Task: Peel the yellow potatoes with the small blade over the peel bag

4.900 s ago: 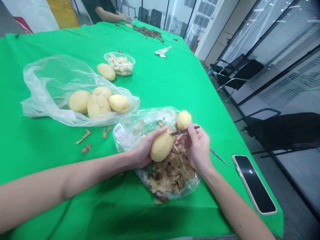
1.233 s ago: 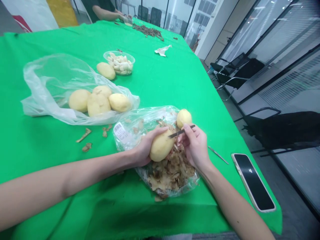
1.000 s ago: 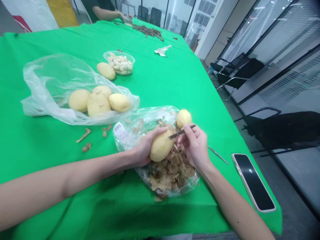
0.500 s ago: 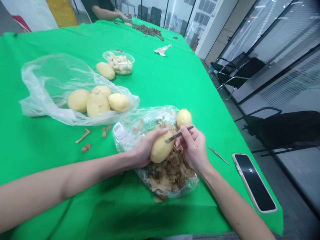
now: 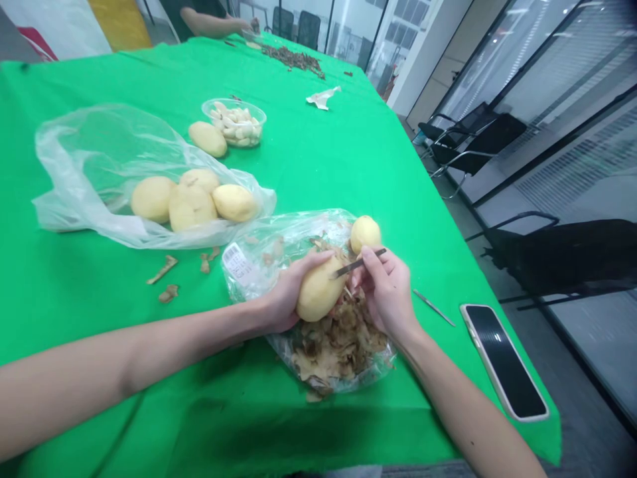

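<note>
My left hand is wrapped round a pale yellow potato, tilted over a clear plastic bag. My right hand pinches a thin dark blade, its tip lying against the potato's upper right side. Brown peelings are heaped on the bag beneath both hands. Just beyond my right fingers rests a smaller round potato. Whether the blade has a separate handle is hidden by my fingers.
Left of the hands lies an open plastic bag with several potatoes. Behind it, a single potato touches a clear tub of white pieces. A slim metal tool and a phone lie right. Another person's arm is at the far end.
The blade's tip has shifted slightly on the potato. Both hands keep their holds, and the whole view has moved a little.
</note>
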Action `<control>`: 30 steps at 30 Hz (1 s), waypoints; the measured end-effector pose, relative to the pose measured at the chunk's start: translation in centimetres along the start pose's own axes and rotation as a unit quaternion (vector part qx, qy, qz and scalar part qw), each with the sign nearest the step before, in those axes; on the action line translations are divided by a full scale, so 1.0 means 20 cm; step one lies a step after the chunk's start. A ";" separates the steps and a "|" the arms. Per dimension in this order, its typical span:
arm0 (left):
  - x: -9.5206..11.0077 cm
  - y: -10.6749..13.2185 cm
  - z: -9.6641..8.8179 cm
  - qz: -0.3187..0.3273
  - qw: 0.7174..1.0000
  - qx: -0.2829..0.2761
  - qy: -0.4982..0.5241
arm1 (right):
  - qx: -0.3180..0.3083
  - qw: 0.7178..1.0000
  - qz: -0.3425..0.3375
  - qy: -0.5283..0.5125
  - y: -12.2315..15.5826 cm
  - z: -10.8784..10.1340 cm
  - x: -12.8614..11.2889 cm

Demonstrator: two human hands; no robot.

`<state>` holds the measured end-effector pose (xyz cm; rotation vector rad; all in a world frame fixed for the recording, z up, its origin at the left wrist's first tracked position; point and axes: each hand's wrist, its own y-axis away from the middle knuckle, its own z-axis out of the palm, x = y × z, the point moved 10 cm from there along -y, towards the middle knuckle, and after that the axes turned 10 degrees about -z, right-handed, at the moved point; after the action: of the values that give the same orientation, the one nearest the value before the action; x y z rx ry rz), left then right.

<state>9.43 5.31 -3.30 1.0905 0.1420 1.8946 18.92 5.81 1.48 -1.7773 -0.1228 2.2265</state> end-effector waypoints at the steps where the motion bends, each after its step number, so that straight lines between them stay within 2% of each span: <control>1: 0.00 0.00 0.00 -0.004 1.000 0.000 0.008 | 0.001 1.000 0.002 -0.002 0.00 0.00 0.00; 11: -0.01 0.00 -0.01 -0.006 1.000 -0.005 0.005 | 0.004 1.000 -0.001 0.003 -0.01 -0.02 0.00; 22: -0.01 0.02 0.01 -0.010 1.000 0.003 0.020 | -0.032 0.999 -0.001 0.000 0.02 0.02 0.00; 30: 0.00 0.02 0.05 0.001 0.999 -0.033 -0.017 | -0.051 0.999 -0.008 0.011 0.03 0.03 0.00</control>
<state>9.87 4.86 -2.50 1.0771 0.0592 1.8678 18.16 5.27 1.38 -1.8447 -0.2489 2.2259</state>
